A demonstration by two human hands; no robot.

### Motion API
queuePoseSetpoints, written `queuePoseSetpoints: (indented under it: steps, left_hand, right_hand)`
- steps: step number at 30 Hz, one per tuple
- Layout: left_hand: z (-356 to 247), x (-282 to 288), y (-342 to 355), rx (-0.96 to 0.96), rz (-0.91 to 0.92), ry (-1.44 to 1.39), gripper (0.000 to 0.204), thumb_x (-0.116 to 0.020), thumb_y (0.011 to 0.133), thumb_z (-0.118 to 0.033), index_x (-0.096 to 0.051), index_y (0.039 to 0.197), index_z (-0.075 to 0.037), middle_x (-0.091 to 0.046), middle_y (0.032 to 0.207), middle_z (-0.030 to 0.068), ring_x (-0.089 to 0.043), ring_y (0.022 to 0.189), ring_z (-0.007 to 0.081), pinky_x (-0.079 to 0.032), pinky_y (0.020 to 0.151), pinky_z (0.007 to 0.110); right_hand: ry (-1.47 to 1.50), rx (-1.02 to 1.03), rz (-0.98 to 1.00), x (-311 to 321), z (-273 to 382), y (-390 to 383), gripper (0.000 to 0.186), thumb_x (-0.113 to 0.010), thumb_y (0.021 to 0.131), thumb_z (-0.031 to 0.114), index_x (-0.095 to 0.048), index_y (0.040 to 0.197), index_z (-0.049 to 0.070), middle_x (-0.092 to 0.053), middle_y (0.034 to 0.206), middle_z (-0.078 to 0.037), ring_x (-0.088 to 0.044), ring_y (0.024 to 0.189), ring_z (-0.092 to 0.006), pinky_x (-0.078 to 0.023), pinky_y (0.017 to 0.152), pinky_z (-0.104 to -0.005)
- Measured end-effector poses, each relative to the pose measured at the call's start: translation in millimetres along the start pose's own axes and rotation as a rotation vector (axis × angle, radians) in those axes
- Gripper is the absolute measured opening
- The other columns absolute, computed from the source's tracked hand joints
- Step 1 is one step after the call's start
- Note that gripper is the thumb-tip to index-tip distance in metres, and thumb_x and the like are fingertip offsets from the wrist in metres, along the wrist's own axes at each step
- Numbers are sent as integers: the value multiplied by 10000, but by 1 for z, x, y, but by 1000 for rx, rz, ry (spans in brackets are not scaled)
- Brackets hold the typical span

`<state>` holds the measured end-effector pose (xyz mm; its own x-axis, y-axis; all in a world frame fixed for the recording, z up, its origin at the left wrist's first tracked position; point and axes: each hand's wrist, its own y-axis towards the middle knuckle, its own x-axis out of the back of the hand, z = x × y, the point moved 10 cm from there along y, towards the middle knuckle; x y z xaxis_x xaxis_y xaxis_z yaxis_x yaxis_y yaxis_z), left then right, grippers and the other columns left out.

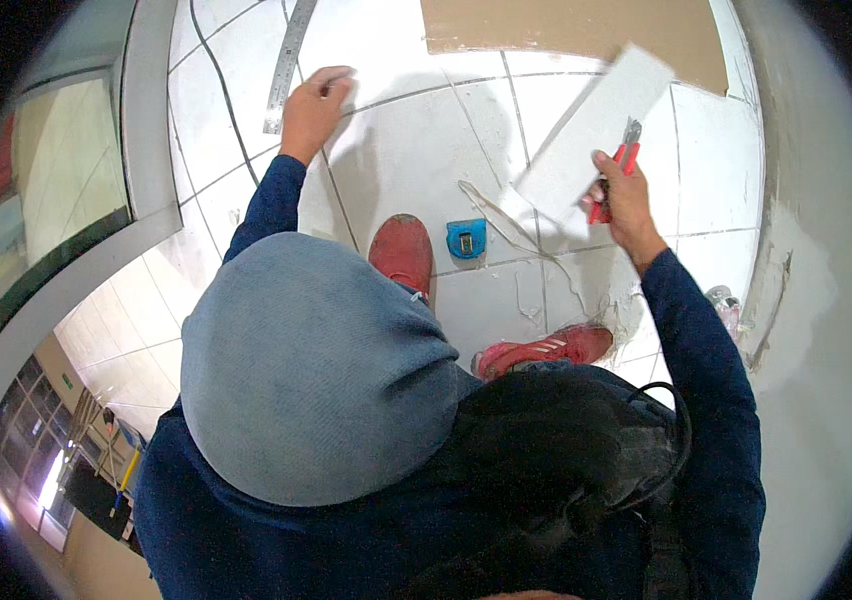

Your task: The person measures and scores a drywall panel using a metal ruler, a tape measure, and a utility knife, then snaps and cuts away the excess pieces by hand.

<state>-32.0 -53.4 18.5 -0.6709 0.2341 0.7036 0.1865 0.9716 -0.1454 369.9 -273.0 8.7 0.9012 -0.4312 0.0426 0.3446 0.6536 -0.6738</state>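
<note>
Along the left side, a pale door frame (151,110) beside glass; then a black cable (216,75) trailing across the white tile floor (396,165). Next a steel ruler (289,60), flat on the tiles. Left hand (311,110) just beside its near end, fingers half curled, a small gap at the thumb, nothing seen in its grasp (whether it brushes the ruler, cannot tell). Red left shoe (401,250); blue tape measure (466,239) close by its toe, likely parked there to be within reach of either hand. Thin, pale offcuts (506,225) straggle past it. Red right shoe (556,348) turned outward, probably for a steadier stance. Brown board (586,25) flat beyond. White panel piece (596,120) held slantwise above the floor, its near end in the right hand (631,205). That hand is closed, thumb on top, fingers beneath, with a red utility knife (628,155) gripped too, metal end pointing away; doubling up seems to spare setting the knife down. Far right, a scuffed white wall (826,250).
</note>
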Motion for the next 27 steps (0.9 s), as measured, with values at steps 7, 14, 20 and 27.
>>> queuePoseSetpoints:
  steps: [7,14,20,27]
  left_hand:
    - [-83,-105,-52,-342,405,90,392,-610,936,-368,-640,1239,-121,-651,1227,137,-599,1136,320,-452,1009,428]
    - [-72,-60,-29,-285,200,190,245,-645,895,-235,-700,1094,-103,-697,1099,125,-625,1058,325,-497,933,402]
    - [-71,-68,-45,-338,255,162,241,-641,898,-224,-692,1107,-115,-689,1130,111,-627,1059,313,-492,941,404]
    - [-78,-88,-71,-393,305,168,243,-660,878,-245,-689,1063,-90,-686,1105,111,-618,1060,304,-495,926,392]
  right_hand:
    - [200,-228,117,-63,-56,-2,271,-564,961,221,-565,1004,-47,-624,731,-111,-509,493,-163,-511,481,-342]
    - [-821,214,373,-70,-34,-30,281,-570,939,247,-657,1092,28,-707,907,-166,-654,770,-253,-531,719,-384]
    - [-807,310,390,-95,-36,-54,270,-543,915,236,-663,1073,54,-690,900,-203,-651,866,-391,-503,789,-422]
    - [-804,409,356,-79,-45,-52,244,-547,917,221,-651,1044,41,-673,827,-195,-657,743,-348,-507,712,-430]
